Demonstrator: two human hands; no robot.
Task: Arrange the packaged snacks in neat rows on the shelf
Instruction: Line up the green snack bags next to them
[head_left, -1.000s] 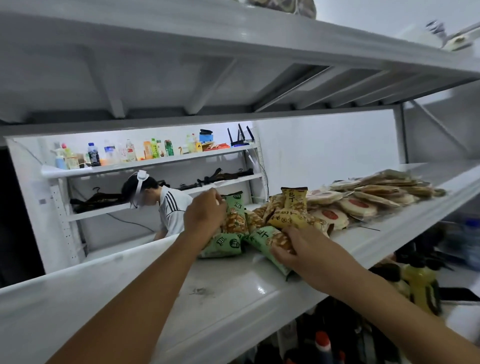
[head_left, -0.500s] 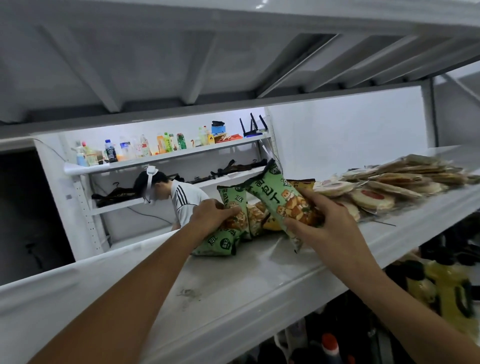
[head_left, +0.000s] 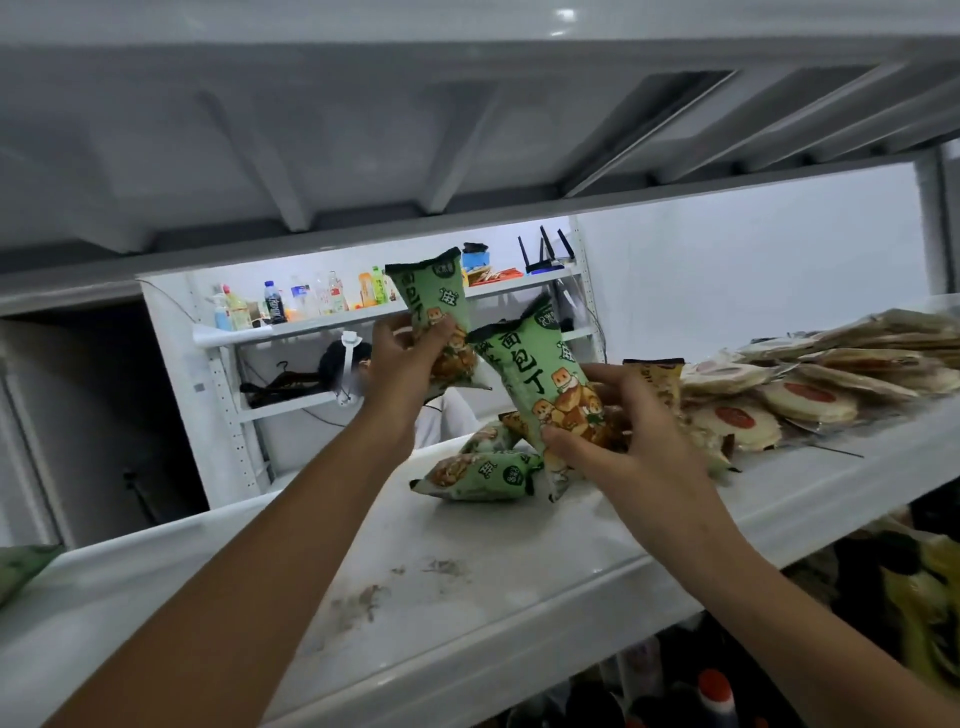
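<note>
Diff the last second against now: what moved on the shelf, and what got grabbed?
The right hand gripped a green printed snack packet and raised it upright first; the left hand then lifted a second green packet higher, clear of the white metal shelf. Nothing let go. A third green packet lying flat, the yellow packet and the round wrapped pastries stayed put.

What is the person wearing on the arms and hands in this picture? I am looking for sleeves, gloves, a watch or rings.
Nothing worn shows on them. The left hand and the right hand are bare, with no gloves and no rings that I can make out. The left forearm and the right forearm are uncovered down to the picture's lower edge: no sleeve, watch or bracelet is in view.
</note>
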